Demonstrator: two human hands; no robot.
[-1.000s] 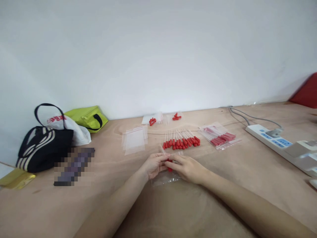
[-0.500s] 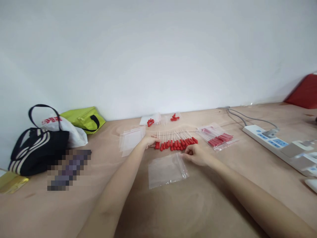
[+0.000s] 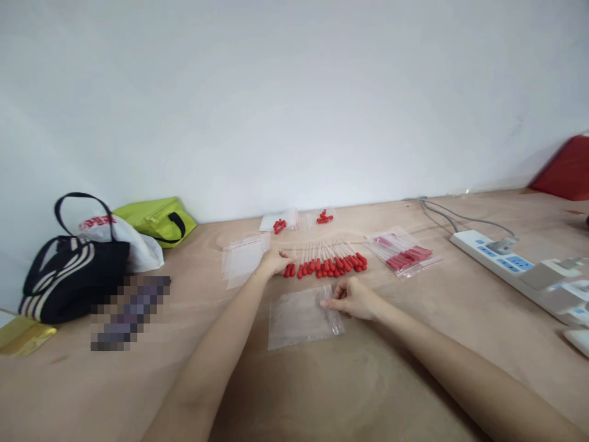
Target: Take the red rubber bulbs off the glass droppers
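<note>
A row of thin clear droppers with red bulbs (image 3: 329,264) lies on the wooden table (image 3: 414,344). My left hand (image 3: 275,263) rests at the row's left end, its fingers curled round the nearest dropper there. A flat clear zip bag (image 3: 299,318) lies in front of the row. My right hand (image 3: 352,298) pinches that bag's right edge, fingers closed on the plastic.
A filled bag of droppers (image 3: 405,254) lies to the right. Empty zip bags (image 3: 243,258) lie to the left, loose red bulbs (image 3: 280,226) behind. A power strip (image 3: 519,270) with cable runs along the right. A black striped bag (image 3: 69,276) and a green pouch (image 3: 156,220) stand at far left.
Both hands were together over the bag with a red-bulbed piece. The left hand then reached out to the row's left end; the right hand laid the bag flat and now pinches its edge.
</note>
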